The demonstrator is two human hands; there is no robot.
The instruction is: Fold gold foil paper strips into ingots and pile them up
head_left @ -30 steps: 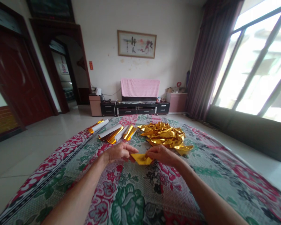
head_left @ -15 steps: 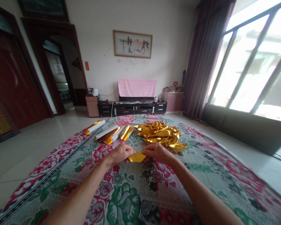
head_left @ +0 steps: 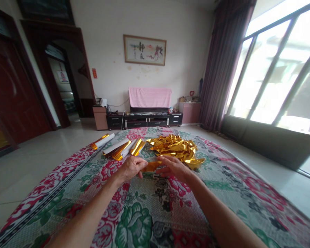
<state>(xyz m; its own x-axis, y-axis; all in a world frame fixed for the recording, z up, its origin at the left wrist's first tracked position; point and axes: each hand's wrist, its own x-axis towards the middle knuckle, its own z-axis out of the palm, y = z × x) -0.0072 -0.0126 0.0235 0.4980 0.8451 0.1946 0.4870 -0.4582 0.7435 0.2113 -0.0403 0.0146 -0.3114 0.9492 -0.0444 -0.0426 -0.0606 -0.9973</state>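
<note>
Between my hands is a small folded piece of gold foil paper (head_left: 152, 166), held a little above the patterned cloth. The fingers of my left hand (head_left: 131, 168) pinch its left end. My right hand (head_left: 174, 168) is at the other end, its fingers loosely spread and touching or very near the foil; the exact contact is blurred. Just beyond my right hand lies a heap of folded gold foil pieces (head_left: 174, 148). Beyond my left hand are curled sheets (head_left: 124, 148), gold on one face and white on the other.
A flowered cloth (head_left: 134, 224) covers the round surface in front of me. One more rolled sheet (head_left: 102, 140) lies near its far left edge. Across the floor stands a low black cabinet (head_left: 136, 123), with a pink cloth (head_left: 150, 97) above it.
My right hand's fingers have loosened and spread from their pinch. The gold foil is tilted differently and looks darker. The view has shifted slightly.
</note>
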